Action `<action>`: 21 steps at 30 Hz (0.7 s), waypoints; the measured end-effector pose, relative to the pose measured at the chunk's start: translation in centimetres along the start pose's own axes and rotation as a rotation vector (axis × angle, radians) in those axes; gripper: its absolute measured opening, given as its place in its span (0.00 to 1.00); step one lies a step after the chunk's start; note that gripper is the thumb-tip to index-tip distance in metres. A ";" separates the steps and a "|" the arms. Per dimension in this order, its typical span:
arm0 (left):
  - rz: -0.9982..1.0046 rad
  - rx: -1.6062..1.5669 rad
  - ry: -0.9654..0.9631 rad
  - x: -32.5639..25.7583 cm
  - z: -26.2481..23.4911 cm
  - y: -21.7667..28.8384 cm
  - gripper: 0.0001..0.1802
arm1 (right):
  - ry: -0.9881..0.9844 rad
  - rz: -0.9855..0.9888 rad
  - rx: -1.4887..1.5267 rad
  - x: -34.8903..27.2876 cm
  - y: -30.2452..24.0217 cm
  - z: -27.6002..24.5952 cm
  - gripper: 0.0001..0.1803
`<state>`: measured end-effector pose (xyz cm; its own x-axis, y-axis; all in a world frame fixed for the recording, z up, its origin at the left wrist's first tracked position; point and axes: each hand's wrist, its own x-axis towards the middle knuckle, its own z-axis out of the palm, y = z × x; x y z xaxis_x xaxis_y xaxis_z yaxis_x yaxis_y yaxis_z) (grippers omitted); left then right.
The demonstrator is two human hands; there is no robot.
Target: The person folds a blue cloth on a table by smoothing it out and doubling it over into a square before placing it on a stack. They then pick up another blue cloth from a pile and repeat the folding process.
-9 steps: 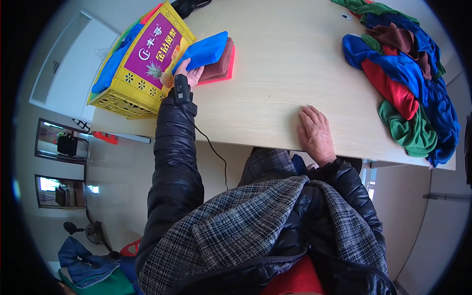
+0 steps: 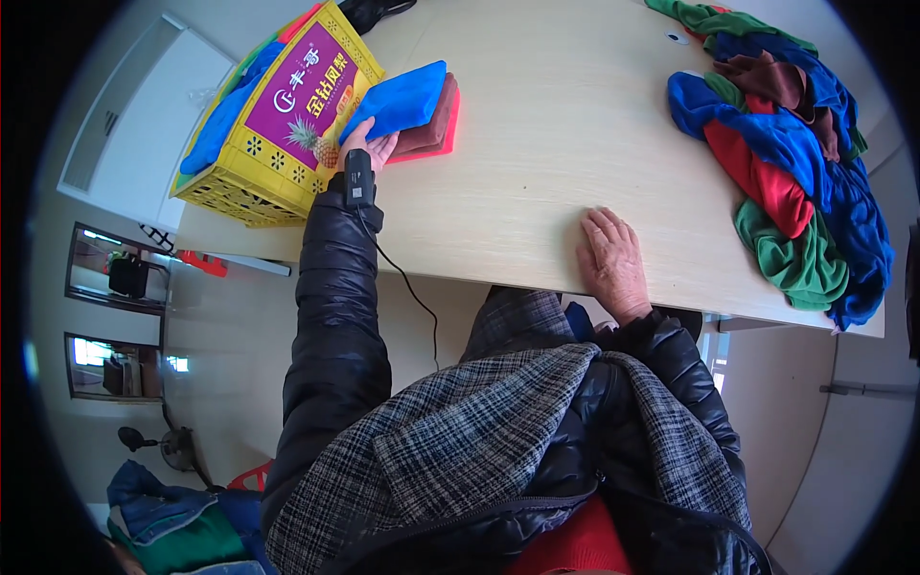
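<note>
My left hand [image 2: 370, 146] grips the near left corner of a folded blue cloth [image 2: 401, 100], thumb on top and fingers underneath. That cloth lies over or just above a folded brown cloth [image 2: 429, 126], with a folded red cloth [image 2: 448, 142] at the bottom; whether the blue one rests fully on them I cannot tell. Flat on the table near its front edge lies my right hand [image 2: 613, 264], fingers stretched out, holding nothing.
A yellow plastic crate [image 2: 259, 177] with a purple panel and folded cloths inside stands left of the stack. Loose blue, red, green and brown cloths [image 2: 767, 144] are heaped along the table's [image 2: 537, 144] right side. A black item [image 2: 369, 14] lies behind the crate. A cable hangs from my left wrist.
Almost nothing differs. The whole view has shifted slightly; my left hand keeps its grip on the blue cloth and my right hand stays on the table.
</note>
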<state>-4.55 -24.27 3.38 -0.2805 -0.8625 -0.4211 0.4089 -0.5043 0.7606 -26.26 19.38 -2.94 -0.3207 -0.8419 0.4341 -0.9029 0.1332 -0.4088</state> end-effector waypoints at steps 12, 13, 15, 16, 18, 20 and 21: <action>-0.399 -0.133 0.096 -4.1 2.4 -5.5 0.69 | 0.004 -0.028 0.023 0.0 -0.5 -0.1 0.24; -0.318 -0.132 0.053 -3.8 3.3 -6.1 0.64 | 0.005 -0.020 0.023 -0.1 -0.3 0.0 0.24; -0.155 -0.130 -0.027 -3.2 4.3 -6.7 0.55 | 0.005 -0.025 0.019 -0.1 -0.4 0.2 0.25; -0.154 -0.141 -0.029 -2.7 4.3 -6.6 0.55 | 0.002 -0.022 0.013 -0.3 -0.4 0.2 0.25; -0.088 -0.144 -0.026 -1.1 4.9 -6.7 0.50 | 0.001 -0.006 -0.006 -0.3 -0.4 0.1 0.25; -0.025 -0.149 -0.057 1.0 5.7 -7.0 0.45 | 0.011 -0.012 -0.009 -0.1 -0.2 -0.1 0.25; 0.006 -0.154 -0.084 2.6 5.0 -6.9 0.43 | 0.017 -0.019 0.002 -0.1 -0.4 -0.2 0.24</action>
<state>-12.47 -22.84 -0.53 -0.3472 -0.8620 -0.3692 0.5373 -0.5055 0.6751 -25.93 19.48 -2.69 -0.3084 -0.8351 0.4556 -0.9083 0.1161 -0.4020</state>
